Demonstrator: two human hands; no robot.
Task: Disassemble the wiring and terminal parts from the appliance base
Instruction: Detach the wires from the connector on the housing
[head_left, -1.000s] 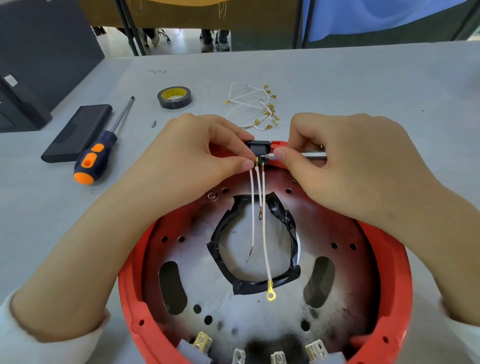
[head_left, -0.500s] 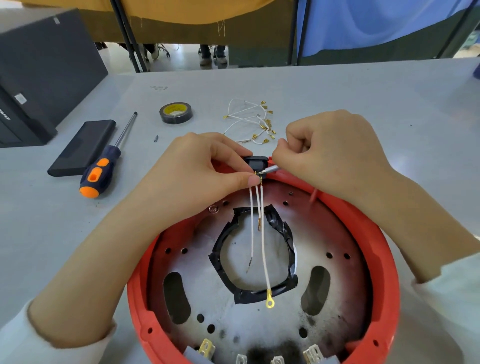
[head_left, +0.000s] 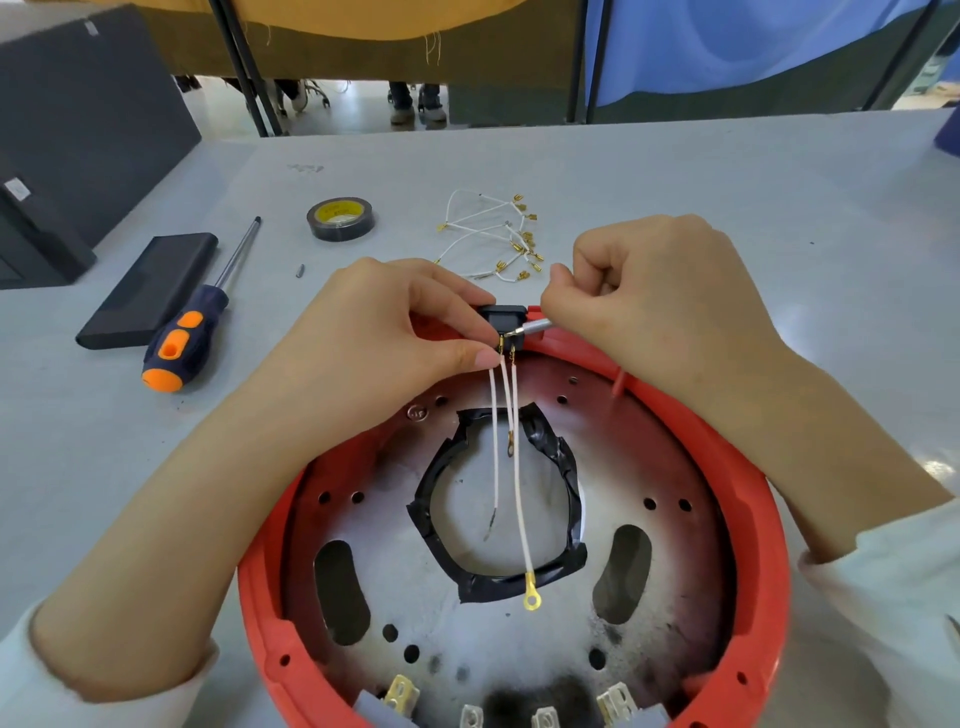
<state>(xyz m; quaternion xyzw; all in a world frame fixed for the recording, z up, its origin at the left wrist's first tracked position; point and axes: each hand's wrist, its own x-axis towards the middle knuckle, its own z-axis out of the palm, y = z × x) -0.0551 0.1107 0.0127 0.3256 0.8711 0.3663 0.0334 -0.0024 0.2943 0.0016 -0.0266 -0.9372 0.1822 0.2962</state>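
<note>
Workshop setting: grey worktable (head_left: 675, 171) carrying a screwdriver (head_left: 192, 332), insulating tape roll (head_left: 340, 218) and loose terminal wires (head_left: 493, 234); fabric partitions (head_left: 727, 47) behind.

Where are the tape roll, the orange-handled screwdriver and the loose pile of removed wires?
tape roll (head_left: 340, 219), head view, on its top face by the yellow core.
orange-handled screwdriver (head_left: 179, 343), head view, on its handle.
pile of removed wires (head_left: 498, 236), head view, on its tangled white middle.

Your two bare forearms, pale white sleeves (head_left: 893, 597) pushed up at 4 and 8 o'clock.
</note>
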